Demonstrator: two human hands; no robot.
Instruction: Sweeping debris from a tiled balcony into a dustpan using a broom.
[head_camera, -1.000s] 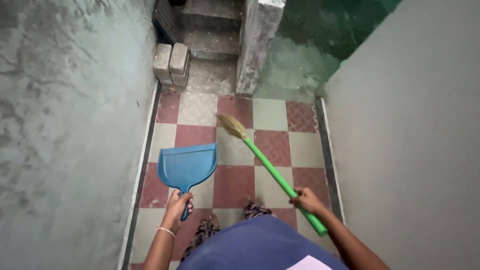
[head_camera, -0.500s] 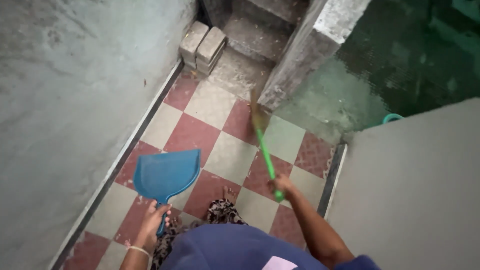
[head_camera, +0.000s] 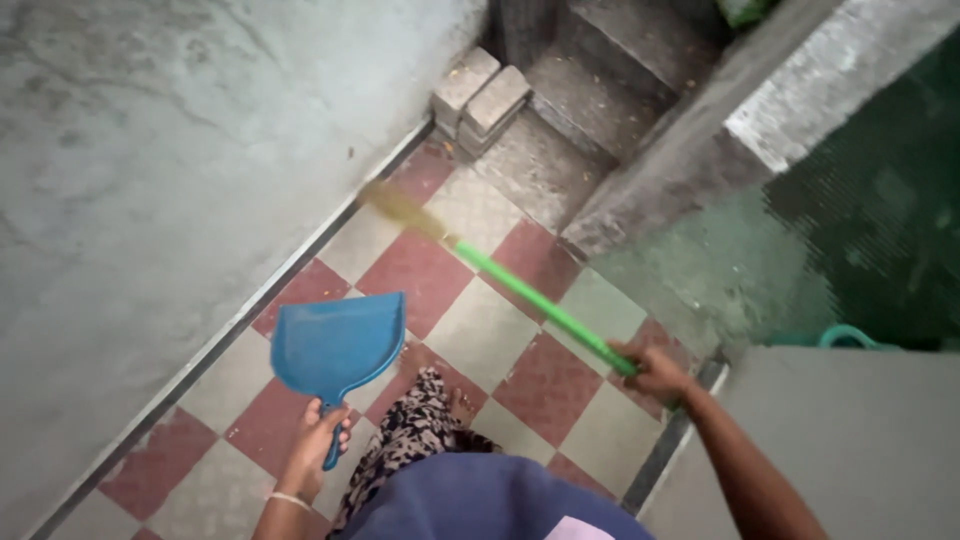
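Right hand (head_camera: 655, 370), at the lower right of the frame, is closed around the green handle of a broom (head_camera: 520, 296), whose straw head reaches toward the upper left, blurred, near the grey wall (head_camera: 150, 150). Below it spreads the red-and-cream checkered floor (head_camera: 480, 320), with steps (head_camera: 600, 90) and two bricks (head_camera: 480, 90) at the top. Left hand (head_camera: 318, 432), lower centre-left, grips the handle of a blue dustpan (head_camera: 335, 340), held above the tiles. By my judgement, sweeping is underway; the next stroke needs the pan lowered to the floor.
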